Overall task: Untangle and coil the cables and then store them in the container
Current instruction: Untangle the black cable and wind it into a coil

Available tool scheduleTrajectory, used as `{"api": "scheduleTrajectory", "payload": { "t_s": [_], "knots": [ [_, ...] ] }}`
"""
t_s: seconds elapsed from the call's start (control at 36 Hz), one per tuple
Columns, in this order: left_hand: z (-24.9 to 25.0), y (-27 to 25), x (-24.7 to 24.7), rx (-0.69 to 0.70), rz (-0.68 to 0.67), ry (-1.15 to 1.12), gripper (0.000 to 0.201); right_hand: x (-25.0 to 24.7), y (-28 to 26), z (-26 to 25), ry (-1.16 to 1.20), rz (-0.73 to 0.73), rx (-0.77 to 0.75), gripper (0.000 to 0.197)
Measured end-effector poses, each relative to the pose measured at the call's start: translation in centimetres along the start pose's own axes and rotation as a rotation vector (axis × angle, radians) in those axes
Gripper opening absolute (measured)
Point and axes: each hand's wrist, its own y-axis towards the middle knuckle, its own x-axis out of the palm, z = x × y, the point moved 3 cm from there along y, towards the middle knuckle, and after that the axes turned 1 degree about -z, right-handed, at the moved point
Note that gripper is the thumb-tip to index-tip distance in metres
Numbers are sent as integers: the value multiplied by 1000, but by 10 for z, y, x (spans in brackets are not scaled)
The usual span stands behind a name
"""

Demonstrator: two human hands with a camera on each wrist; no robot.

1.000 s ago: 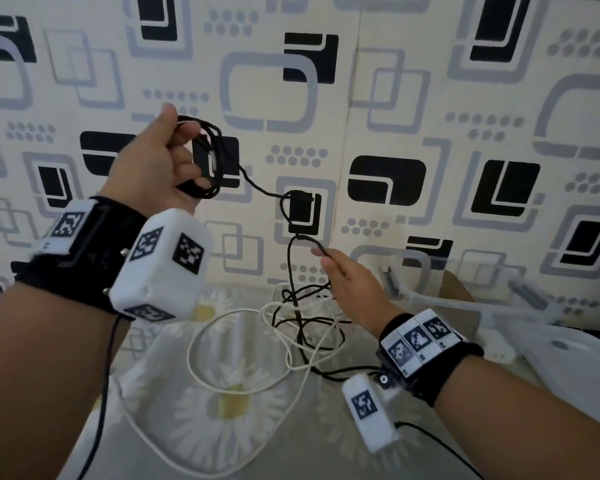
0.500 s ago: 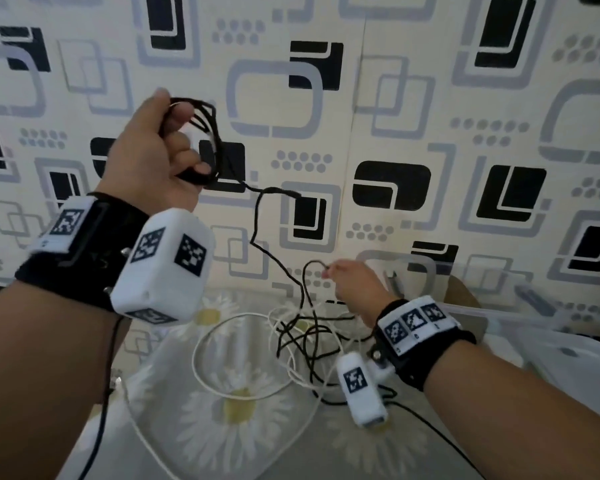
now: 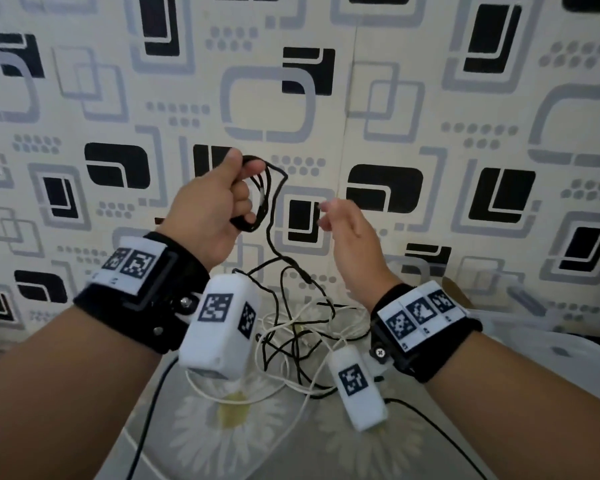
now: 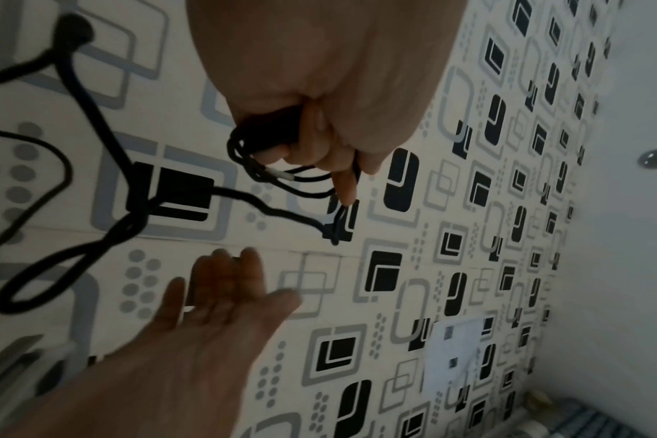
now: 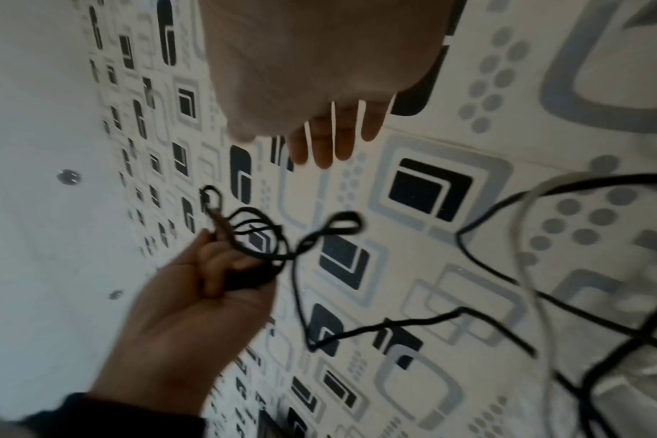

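My left hand [image 3: 238, 199] is raised in front of the wall and grips a small coil of black cable [image 3: 258, 197]; the left wrist view shows its fingers [image 4: 321, 148] curled round the loops [image 4: 267, 166]. A loose black strand [image 3: 274, 244] hangs from the coil down into a tangle of black and white cables [image 3: 295, 337] on the daisy-print cloth. My right hand [image 3: 329, 216] hovers just right of the coil with its fingers [image 5: 331, 142] straight, and it holds nothing. The clear container [image 3: 520, 299] stands at the far right.
The patterned wall [image 3: 430, 98] rises close behind the cloth. A white lid [image 3: 568, 355] lies at the right edge beside the container. The thin black leads [image 3: 430, 424] of the wrist cameras trail across the daisy cloth [image 3: 229, 431] near me.
My right hand has let go of the black strand and risen from the tangle to beside the coil. My left hand, still gripping the coil, has moved in towards the right hand.
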Motion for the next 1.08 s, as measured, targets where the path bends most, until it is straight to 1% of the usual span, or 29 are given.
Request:
{"api": "scheduleTrajectory", "payload": {
  "t_s": [0.06, 0.14, 0.17, 0.22, 0.28, 0.31, 0.36, 0.47, 0.53, 0.56, 0.69, 0.72, 0.78, 0.81, 0.83, 0.89, 0.97, 1.0, 1.03, 1.08],
  "knots": [
    [-5, 0, 4, -1, -14, 38, 39, 3, -2, -12, -10, -137, 10, 38],
    [-11, -3, 10, -4, -47, 68, 39, 14, -8, -14, -174, -371, 69, 40],
    [-13, -4, 13, -3, -57, 79, 39, 18, -11, -11, -184, -425, 107, 34],
    [-14, -6, 15, 6, -66, 111, 40, 23, -16, -5, -135, -458, 165, 17],
    [-15, -6, 15, 20, -54, 154, 40, 24, -18, 0, -107, -414, 147, 26],
    [-15, -6, 13, 27, -42, 177, 40, 22, -18, 2, -92, -368, 138, 28],
    [-16, -4, 6, 18, -27, 220, 40, 15, -17, 6, -27, -237, 143, 26],
    [-24, -3, -10, -93, -58, 287, 40, -9, -11, 20, 39, 48, 150, 29],
    [-29, -5, -14, -156, -90, 276, 39, -19, -9, 25, 49, 138, 153, 29],
    [-31, -7, -15, -191, -111, 244, 39, -21, -8, 29, 34, 152, 162, 29],
    [-30, -15, -9, -379, -250, -35, 43, -19, -6, 46, -147, 139, 205, 24],
    [-27, -16, -7, -400, -270, -89, 43, -18, -7, 47, -175, 126, 213, 23],
    [-23, -20, -2, -420, -303, -178, 41, -15, -9, 47, -201, 60, 228, 13],
    [-22, -22, 0, -420, -310, -214, 41, -13, -10, 46, -206, 16, 232, 10],
    [-22, -22, 2, -415, -308, -245, 42, -9, -12, 46, -207, -28, 242, 12],
    [-21, -22, 5, -393, -293, -303, 43, 0, -16, 47, -165, -94, 268, 23],
    [-22, -21, 8, -359, -273, -412, 44, 13, -21, 52, -93, -90, 300, 41],
    [-22, -21, 8, -344, -262, -449, 45, 16, -23, 54, -52, -87, 316, 42],
    [-22, -20, 8, -327, -247, -486, 45, 20, -25, 54, 5, -101, 330, 38],
    [-23, -18, 7, -290, -201, -553, 46, 28, -30, 52, 172, -172, 340, 24]
  ]
}}
